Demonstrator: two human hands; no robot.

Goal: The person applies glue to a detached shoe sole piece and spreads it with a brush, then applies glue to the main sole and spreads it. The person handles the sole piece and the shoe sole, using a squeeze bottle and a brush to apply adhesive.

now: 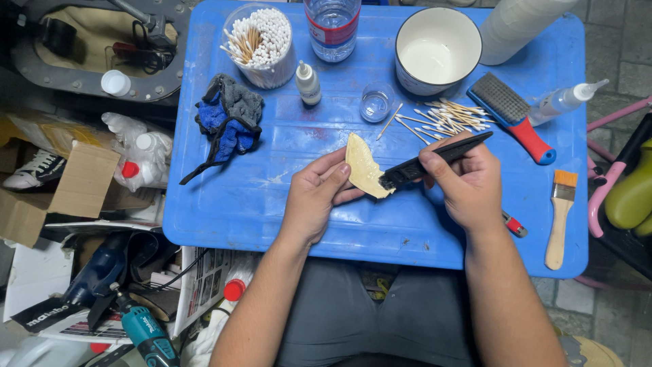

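the blue counter (224,211), a plastic lid across the person's lap, carries a white bowl (437,49), a tub of cotton swabs (261,42), a water bottle (332,26), a bundled grey and blue cloth (229,122) and a red-handled brush (513,115). the right hand (468,180) is clamped on a small black brush (435,158), bristles touching a pale yellow fragment (365,168) pinched in the left hand (316,194) just above the counter. this looks like the brushing-clean step; the next stroke calls for light pressure and a steady pinch. loose swabs (445,119) lie near.
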